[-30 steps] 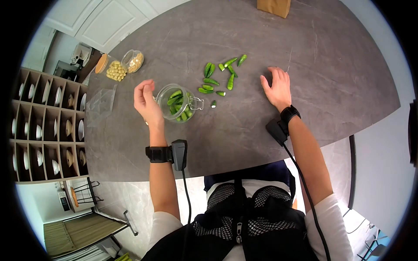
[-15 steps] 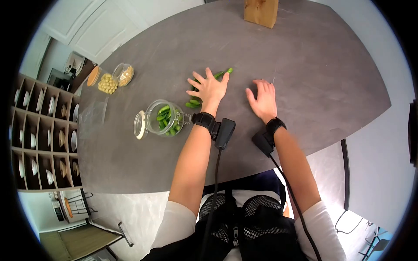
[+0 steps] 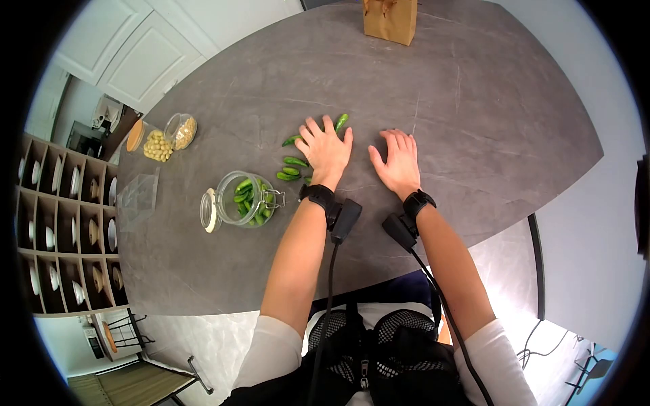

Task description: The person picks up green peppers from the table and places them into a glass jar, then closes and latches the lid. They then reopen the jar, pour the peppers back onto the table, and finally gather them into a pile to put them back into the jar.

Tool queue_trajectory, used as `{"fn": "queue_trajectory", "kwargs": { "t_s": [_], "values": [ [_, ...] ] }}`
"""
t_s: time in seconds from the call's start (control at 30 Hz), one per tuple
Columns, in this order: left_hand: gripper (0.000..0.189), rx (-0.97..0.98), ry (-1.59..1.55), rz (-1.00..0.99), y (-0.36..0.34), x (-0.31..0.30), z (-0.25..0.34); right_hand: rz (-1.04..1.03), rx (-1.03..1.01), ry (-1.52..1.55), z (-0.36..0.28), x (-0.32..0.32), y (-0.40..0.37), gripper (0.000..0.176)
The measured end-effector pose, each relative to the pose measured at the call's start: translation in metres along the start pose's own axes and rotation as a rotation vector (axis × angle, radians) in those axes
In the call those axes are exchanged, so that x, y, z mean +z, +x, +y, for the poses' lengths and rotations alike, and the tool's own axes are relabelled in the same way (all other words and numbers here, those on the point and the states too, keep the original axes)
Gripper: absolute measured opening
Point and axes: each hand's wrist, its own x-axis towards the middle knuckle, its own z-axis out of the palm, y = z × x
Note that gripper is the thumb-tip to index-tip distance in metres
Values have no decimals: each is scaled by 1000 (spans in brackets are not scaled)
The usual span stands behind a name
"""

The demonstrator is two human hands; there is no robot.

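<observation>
Several green peppers [image 3: 289, 172] lie loose on the grey table, left of and partly under my left hand [image 3: 326, 150]. That hand is spread palm down over them, fingers apart, and hides some. One pepper [image 3: 341, 122] shows beyond its fingertips. My right hand [image 3: 398, 161] rests palm down on the table to the right, fingers stretched and thumb apart, holding nothing. Left of my left wrist is a glass clip-top jar [image 3: 231, 196] with its lid [image 3: 209, 210] swung open. Inside it are several more green peppers [image 3: 253, 200].
A brown paper bag [image 3: 391, 24] stands at the far edge of the grey table [image 3: 474, 135]. On the left, two toppled jars hold round pale pieces [image 3: 157, 145] and smaller yellowish pieces [image 3: 184, 133]. A clear plastic container [image 3: 140, 196] lies near the left edge. Cables trail from both wrists.
The camera view has shifted slightly. My left hand, still spread, has moved a little relative to the peppers, and more of them show beside it. My right hand has moved slightly closer to it.
</observation>
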Motion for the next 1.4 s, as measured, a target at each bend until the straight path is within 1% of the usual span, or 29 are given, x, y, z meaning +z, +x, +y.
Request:
{"fn": "queue_trajectory", "kwargs": {
  "t_s": [0.07, 0.17, 0.27, 0.4, 0.43, 0.53, 0.57, 0.67, 0.83, 0.97, 1.07, 1.13, 1.23, 1.3, 1.33, 1.4],
  "values": [
    [73, 12, 86, 101, -3, -13, 1, 6, 2, -2, 0, 0, -1, 43],
    [80, -266, -78, -135, 3, -31, 0, -2, -2, 0, 0, -1, 0, 43],
    [84, -202, -182, -168, 6, -20, -11, -3, 5, -6, -1, 0, 0, 43],
    [80, -30, -116, -94, 1, -9, -5, -4, -1, -24, 0, 0, 0, 43],
    [64, 81, -53, 92, -4, -4, -2, -1, -1, -25, 0, 1, -1, 43],
    [46, 204, -67, 112, -8, 3, 2, -8, 2, -19, 0, 1, -1, 44],
    [31, 236, -55, 211, -11, 2, 5, -11, 2, -15, 0, 1, 0, 44],
    [24, 207, -5, 135, -14, -5, 9, -11, 8, -34, 0, 2, -1, 44],
    [17, 297, -50, 166, -16, -3, -1, -17, 12, -27, 1, 2, 0, 44],
    [18, 304, -212, 247, -29, -26, -6, -6, -2, -35, 0, 1, -1, 43],
    [19, 357, -332, 395, -34, -53, -12, -9, 2, -38, 0, 1, -1, 42],
    [19, 320, -408, 460, -35, -76, -29, -14, -4, -34, 1, 1, -1, 42],
    [20, 332, -441, 577, -35, -112, -73, -16, -5, -43, 1, 0, 0, 42],
    [20, 236, -461, 620, -39, -125, -103, -10, -12, -46, 1, 1, -1, 42],
    [20, 186, -521, 588, -42, -129, -117, -12, -12, -46, 1, 1, 0, 42],
    [22, 133, -506, 579, -46, -126, -140, -18, -14, -47, 2, 2, 0, 42]
  ]
}}
